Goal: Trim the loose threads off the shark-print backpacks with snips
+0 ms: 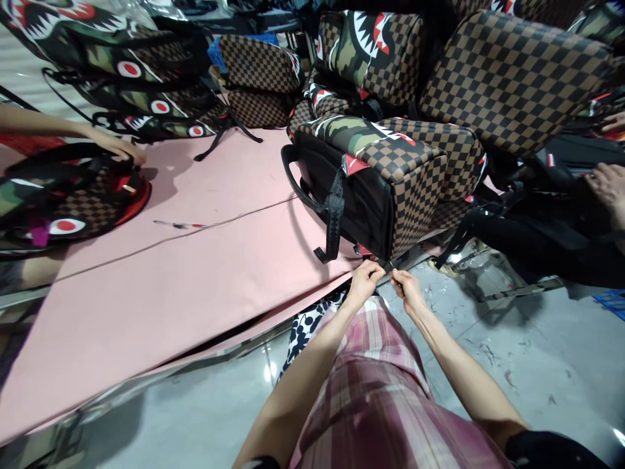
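Note:
A brown-and-black checkered backpack (420, 195) with a camouflage shark print lies on its side at the table's front edge, its black padded back and straps facing left. My left hand (367, 279) is closed in a pinch on a dark strap end at the backpack's lower corner. Close beside it on the right, my right hand (406, 286) pinches something small and thin, too small to name. The two hands are slightly apart, just below the bag. A black strap (334, 218) hangs down the bag's back onto the pink surface.
The pink tabletop (195, 286) carries a cord and a small pen-like tool (180, 225). Stacked backpacks (146, 71) stand at the back left, more checkered bags (512, 78) at the back right. Another person's hand (117, 144) touches a bag at left; another person's hand (610, 189) is at right.

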A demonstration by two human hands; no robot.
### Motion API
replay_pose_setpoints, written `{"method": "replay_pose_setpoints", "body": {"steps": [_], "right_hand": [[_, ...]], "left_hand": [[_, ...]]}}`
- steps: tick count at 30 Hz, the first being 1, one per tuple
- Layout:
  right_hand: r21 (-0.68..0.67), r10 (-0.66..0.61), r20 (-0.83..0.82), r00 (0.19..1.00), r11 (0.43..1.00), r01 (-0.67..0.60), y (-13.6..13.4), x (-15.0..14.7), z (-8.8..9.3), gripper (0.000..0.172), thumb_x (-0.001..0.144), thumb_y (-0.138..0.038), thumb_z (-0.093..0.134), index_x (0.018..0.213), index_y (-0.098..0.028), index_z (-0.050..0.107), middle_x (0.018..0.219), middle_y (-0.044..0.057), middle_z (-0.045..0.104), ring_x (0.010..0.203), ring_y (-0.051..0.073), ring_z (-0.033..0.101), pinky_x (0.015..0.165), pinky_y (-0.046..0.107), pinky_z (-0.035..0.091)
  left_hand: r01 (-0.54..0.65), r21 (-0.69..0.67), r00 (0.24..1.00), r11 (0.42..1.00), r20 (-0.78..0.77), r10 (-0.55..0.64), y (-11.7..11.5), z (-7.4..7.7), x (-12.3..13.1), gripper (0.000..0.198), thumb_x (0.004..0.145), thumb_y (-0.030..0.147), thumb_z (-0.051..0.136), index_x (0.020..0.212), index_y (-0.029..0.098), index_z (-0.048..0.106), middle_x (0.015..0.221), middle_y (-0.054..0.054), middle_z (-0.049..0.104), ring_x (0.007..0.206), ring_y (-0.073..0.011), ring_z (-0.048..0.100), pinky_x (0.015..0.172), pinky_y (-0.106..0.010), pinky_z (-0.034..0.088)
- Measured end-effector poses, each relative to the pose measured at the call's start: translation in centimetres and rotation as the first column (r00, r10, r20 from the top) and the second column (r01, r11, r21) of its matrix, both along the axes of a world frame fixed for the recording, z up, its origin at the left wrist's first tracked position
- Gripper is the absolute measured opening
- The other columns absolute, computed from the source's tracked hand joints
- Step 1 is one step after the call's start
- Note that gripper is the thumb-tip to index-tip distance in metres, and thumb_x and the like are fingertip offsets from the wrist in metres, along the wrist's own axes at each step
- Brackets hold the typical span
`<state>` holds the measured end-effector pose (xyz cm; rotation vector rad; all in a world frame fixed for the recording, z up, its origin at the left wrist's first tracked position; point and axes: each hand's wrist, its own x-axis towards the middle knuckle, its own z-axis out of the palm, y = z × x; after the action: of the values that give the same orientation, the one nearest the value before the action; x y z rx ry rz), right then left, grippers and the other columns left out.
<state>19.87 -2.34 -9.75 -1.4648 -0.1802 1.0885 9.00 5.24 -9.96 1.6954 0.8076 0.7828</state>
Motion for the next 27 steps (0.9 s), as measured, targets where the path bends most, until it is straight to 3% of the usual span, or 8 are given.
{"method": "replay_pose_setpoints", "body": {"steps": [9, 27], "right_hand": [[-0.008, -0.028, -0.021, 0.999, 1.000, 0.028, 0.16, -0.37, 0.14, 0.032, 0.055, -0.041, 0.071, 0.058, -0.017, 0.050, 0.048, -0.005, 0.047, 0.036, 0.003, 0.021, 0.038, 0.023, 0.007], [-0.021, -0.018, -0.025, 1.000, 1.000, 0.017, 0.15, -0.09, 0.55, 0.032, 0.053, -0.041, 0.072, 0.059, -0.016, 0.052, 0.049, -0.004, 0.049, 0.038, 0.003, 0.026, 0.038, 0.021, 0.010]], "left_hand": [[0.061, 0.032, 0.998, 0.998, -0.024, -0.061, -0.39, 0.22, 0.25, 0.015, 0.077, 0.019, 0.053, 0.064, 0.017, 0.060, 0.072, 0.001, 0.055, 0.072, -0.0122, 0.051, 0.069, -0.024, 0.039], [0.045, 0.037, 0.998, 0.998, -0.053, -0.043, -0.56, 0.47, 0.21, 0.016, 0.077, 0.018, 0.052, 0.063, 0.017, 0.059, 0.073, 0.001, 0.055, 0.074, -0.0124, 0.052, 0.070, -0.023, 0.040]]}}
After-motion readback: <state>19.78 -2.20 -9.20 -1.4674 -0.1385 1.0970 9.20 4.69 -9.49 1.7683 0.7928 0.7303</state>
